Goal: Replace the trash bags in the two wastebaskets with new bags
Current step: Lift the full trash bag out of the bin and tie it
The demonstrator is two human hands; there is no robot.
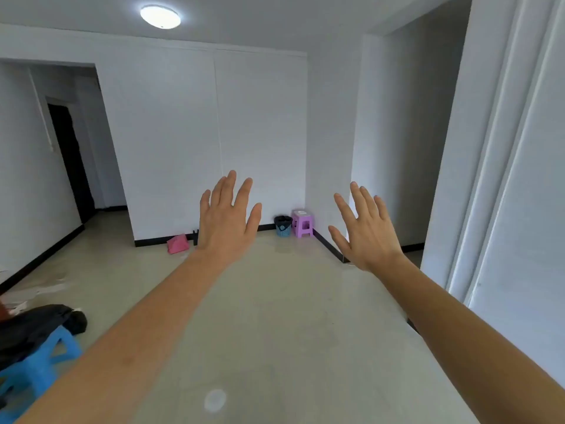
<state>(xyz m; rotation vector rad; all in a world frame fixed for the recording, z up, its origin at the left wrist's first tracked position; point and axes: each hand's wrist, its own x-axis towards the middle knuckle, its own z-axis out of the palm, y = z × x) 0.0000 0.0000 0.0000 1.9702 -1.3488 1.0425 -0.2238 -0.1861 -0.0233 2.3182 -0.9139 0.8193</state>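
Note:
A small blue wastebasket (283, 226) lined with a black bag stands on the floor against the far wall, near the corner. My left hand (227, 214) and my right hand (365, 231) are both stretched out in front of me at arm's length, palms forward, fingers spread, holding nothing. Both hands are far from the wastebasket, which shows between them. A heap of black plastic (39, 327) lies at the lower left, over a blue stool. I see only one wastebasket.
A purple stool (302, 223) stands right of the wastebasket in the corner. A pink object (177, 243) lies by the far wall's base. A blue stool (36, 368) is at the lower left. A dark doorway (72, 160) opens down the left hallway. A white door frame (489, 166) runs along the right.

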